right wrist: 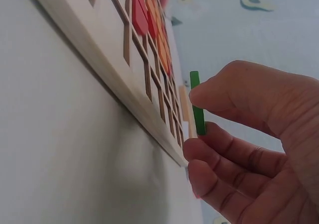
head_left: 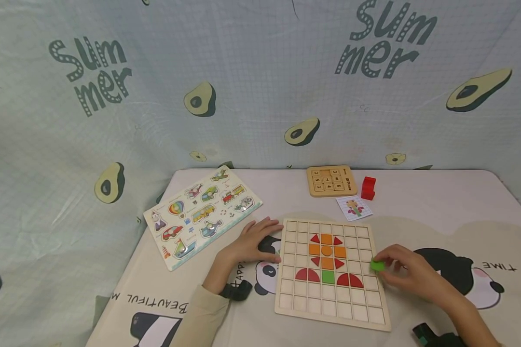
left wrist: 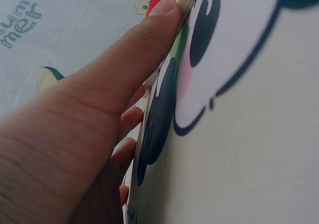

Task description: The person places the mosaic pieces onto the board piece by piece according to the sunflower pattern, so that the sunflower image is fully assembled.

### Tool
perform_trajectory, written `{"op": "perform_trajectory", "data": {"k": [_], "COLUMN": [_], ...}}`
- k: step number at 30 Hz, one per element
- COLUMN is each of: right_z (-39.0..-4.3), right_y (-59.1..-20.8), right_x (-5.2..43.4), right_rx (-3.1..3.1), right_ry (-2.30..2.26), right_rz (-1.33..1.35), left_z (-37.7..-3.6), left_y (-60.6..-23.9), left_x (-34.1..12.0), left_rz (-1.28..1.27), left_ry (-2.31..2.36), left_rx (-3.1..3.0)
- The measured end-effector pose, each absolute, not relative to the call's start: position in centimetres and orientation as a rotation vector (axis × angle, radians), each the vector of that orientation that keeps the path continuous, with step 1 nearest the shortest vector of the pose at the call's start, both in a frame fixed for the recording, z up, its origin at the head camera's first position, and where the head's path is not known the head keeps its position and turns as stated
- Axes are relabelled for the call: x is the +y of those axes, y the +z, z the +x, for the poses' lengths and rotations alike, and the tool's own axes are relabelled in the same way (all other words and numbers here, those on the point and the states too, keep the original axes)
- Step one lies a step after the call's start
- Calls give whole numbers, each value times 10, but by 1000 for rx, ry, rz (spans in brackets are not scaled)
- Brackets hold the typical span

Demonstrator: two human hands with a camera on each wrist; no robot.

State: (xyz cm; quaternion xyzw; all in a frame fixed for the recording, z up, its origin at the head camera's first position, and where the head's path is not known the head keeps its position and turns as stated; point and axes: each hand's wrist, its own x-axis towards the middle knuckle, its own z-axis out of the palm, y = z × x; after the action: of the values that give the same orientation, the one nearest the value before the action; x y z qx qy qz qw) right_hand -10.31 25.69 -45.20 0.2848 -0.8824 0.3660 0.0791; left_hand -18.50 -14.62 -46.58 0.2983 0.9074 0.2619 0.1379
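Observation:
A wooden grid board lies on the table, with orange, red and green flat pieces set in its squares. Among them are an orange circle, a green square and red quarter-round pieces. My left hand rests at the board's left edge, its thumb and fingertips touching the rim. In my right hand, thumb and fingers pinch a green piece at the board's right edge. The right wrist view shows that green piece edge-on, held above the board's border.
A picture puzzle board of vehicles lies at the back left. Behind the grid stand a wooden number puzzle, a pattern card and red blocks. A printed curtain hangs behind the table.

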Motion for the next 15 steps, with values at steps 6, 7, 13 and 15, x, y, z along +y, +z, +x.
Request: {"op": "perform_trajectory", "data": {"k": [6, 7, 13, 15], "right_z": [-100, -100, -98, -97], "right_y": [-454, -455, -456, -456], "right_x": [244, 241, 227, 222], "right_rx": [-2682, -2689, -2713, -2730], "right_ry": [1201, 1211, 1211, 1229], "right_rz": [912, 919, 973, 991], "left_z": [-185, -185, -186, -186], "left_y": [-465, -466, -466, -467], "left_x": [-146, -146, -146, -146], "left_rz": [857, 854, 865, 865], "left_ry": [759, 757, 746, 744], "left_rx": [2622, 2622, 2630, 2633]}}
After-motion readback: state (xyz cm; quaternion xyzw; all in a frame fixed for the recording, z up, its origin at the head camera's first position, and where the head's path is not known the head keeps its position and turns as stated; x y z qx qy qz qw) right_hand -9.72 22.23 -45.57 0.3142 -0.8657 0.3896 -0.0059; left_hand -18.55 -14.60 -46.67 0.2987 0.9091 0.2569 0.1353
